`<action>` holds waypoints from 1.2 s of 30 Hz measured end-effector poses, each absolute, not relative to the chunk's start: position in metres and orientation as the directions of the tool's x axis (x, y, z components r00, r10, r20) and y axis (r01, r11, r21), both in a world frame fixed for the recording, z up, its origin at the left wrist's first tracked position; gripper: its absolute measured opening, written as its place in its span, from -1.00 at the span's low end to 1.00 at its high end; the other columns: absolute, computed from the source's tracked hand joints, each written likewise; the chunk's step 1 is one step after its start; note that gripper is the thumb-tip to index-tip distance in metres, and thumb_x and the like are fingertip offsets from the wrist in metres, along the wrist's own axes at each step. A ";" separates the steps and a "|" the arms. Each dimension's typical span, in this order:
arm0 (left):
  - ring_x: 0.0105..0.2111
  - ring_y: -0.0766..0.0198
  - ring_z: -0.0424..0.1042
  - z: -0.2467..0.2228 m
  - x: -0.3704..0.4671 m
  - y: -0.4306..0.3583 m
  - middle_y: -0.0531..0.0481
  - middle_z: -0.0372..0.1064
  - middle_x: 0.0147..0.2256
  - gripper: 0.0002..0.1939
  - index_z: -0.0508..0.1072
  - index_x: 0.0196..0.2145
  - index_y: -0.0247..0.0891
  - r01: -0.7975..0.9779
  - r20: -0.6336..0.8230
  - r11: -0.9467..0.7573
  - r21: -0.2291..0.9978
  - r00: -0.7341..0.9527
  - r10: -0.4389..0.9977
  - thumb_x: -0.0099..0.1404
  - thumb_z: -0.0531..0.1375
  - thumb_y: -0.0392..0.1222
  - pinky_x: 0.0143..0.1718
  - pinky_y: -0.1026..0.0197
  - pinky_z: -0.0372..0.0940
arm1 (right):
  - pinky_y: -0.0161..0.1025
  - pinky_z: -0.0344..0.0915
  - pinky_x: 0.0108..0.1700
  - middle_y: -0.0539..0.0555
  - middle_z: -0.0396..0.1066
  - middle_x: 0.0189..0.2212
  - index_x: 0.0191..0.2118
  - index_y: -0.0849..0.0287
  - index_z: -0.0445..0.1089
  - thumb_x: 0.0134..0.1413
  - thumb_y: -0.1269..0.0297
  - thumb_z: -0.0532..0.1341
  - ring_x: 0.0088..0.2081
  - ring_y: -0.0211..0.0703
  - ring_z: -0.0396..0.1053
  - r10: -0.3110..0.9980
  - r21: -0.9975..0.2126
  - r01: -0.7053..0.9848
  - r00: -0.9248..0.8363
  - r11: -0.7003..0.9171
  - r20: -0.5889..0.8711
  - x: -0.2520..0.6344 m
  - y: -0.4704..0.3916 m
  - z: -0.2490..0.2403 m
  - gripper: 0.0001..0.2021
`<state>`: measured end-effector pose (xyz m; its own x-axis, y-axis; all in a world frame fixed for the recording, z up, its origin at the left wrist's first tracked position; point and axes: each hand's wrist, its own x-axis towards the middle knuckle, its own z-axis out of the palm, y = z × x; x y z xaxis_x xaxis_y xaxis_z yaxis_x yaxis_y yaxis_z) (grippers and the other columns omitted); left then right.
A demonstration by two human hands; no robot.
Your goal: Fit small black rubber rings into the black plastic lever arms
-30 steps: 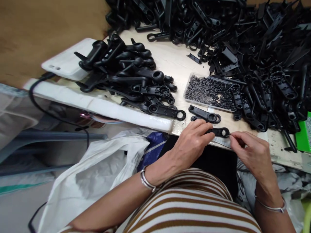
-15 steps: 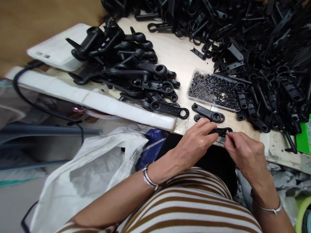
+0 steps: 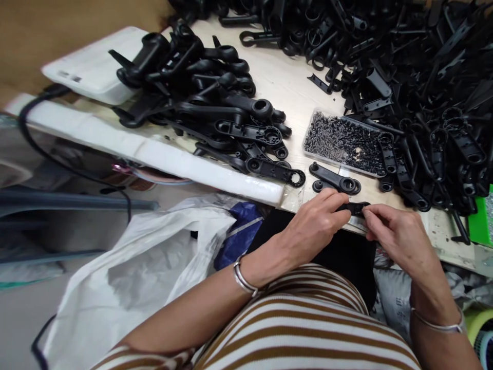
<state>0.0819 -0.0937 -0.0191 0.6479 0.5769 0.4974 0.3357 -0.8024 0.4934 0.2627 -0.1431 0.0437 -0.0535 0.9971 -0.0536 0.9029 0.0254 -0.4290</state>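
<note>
At the table's front edge my left hand (image 3: 318,223) grips a black plastic arm-shaped part (image 3: 356,207), its fingers covering the part's left end. My right hand (image 3: 396,231) is closed in a pinch at the right end of the same part. Whatever sits between those fingertips is too small or hidden to make out. Just beyond the hands lie two similar black arm parts (image 3: 332,177), one partly over the other. A clear tray (image 3: 342,167) behind them holds many tiny dark pieces.
A pile of black plastic parts (image 3: 219,110) lies to the left, and a larger heap (image 3: 416,67) fills the back right. White foam strip (image 3: 154,151) lines the front left edge. A white box (image 3: 92,67), black cable (image 3: 57,159) and green object (image 3: 481,221) are around.
My right hand has shifted slightly right and its fingers have turned at the part's end. A light spot at its fingertips no longer shows. My left hand keeps its grip; the view has shifted a little.
</note>
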 end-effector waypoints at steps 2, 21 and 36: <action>-0.19 0.21 0.31 -0.019 0.082 -0.093 -0.16 0.41 -0.18 -0.66 0.47 -0.37 -0.33 0.327 0.506 -0.805 0.495 0.645 0.573 0.41 -0.06 -0.43 -0.16 0.18 0.36 | -0.34 0.15 -0.52 -0.11 0.38 -0.71 -0.42 0.12 0.44 0.18 0.36 0.12 -0.68 -0.29 0.32 0.999 -0.388 0.921 -0.033 0.024 -0.017 0.260 -0.143 0.042 -0.80; -0.20 0.24 0.36 -0.032 0.084 -0.093 -0.17 0.42 -0.21 -0.76 0.45 -0.35 -0.35 0.206 0.645 -0.805 0.557 0.504 0.575 0.38 0.02 -0.45 -0.18 0.21 0.39 | -0.29 0.24 -0.50 -0.01 0.41 -0.69 -0.43 0.19 0.40 0.16 0.43 0.15 -0.63 -0.18 0.41 0.998 -0.254 0.965 0.052 -0.062 -0.045 0.239 -0.144 0.037 -0.84; -0.20 0.29 0.40 -0.020 0.093 -0.113 -0.11 0.41 -0.22 -0.87 0.42 -0.26 -0.30 0.164 0.761 -0.806 0.568 0.267 0.591 0.34 0.12 -0.45 -0.18 0.20 0.41 | -0.23 0.55 -0.26 -0.02 0.51 -0.29 -0.10 0.11 0.34 -0.12 0.29 0.42 -0.34 -0.24 0.52 0.866 -0.949 -0.258 0.415 -0.180 -0.278 0.232 -0.161 0.017 -0.59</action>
